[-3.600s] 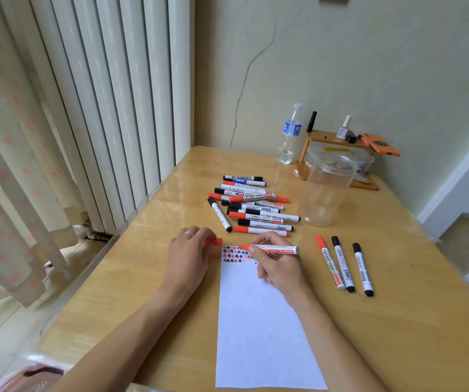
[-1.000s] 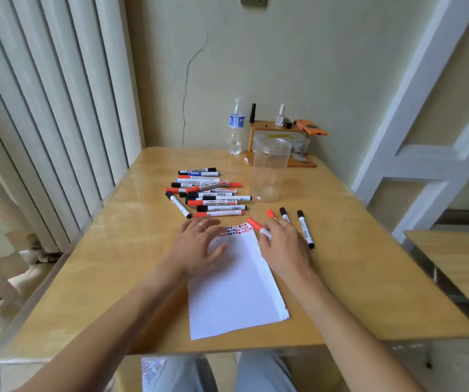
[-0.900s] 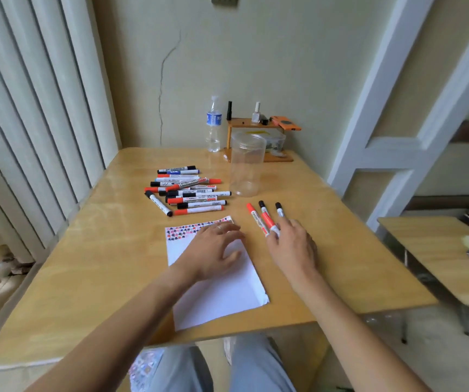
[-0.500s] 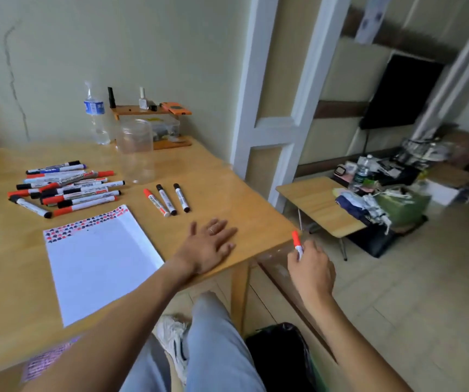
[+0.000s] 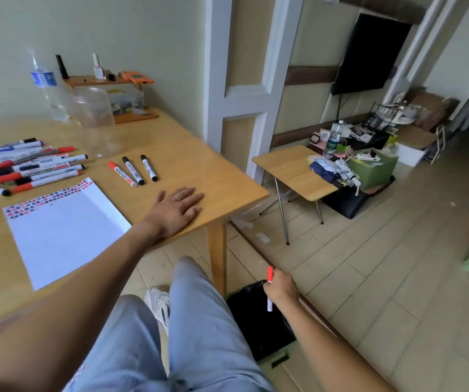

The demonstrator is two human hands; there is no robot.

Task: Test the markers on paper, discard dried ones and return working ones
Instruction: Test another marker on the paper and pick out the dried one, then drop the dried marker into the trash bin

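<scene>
Middle of the red-capped white marker [image 5: 269, 304] is hidden inside the right hand [image 5: 281, 287]; only cap and tail show. Pile of red, black and blue capped markers [image 5: 29, 165] is cut by the left edge, labels too blurred to read. Black-lined bin [image 5: 258, 321] is partly behind the leg and forearm. Clear plastic jar [image 5: 94, 120] is motion-blurred.

One head-worn camera looks steeply down and rightward, close over the light wooden table's [image 5: 222, 176] corner and the tiled floor [image 5: 369, 278].
</scene>
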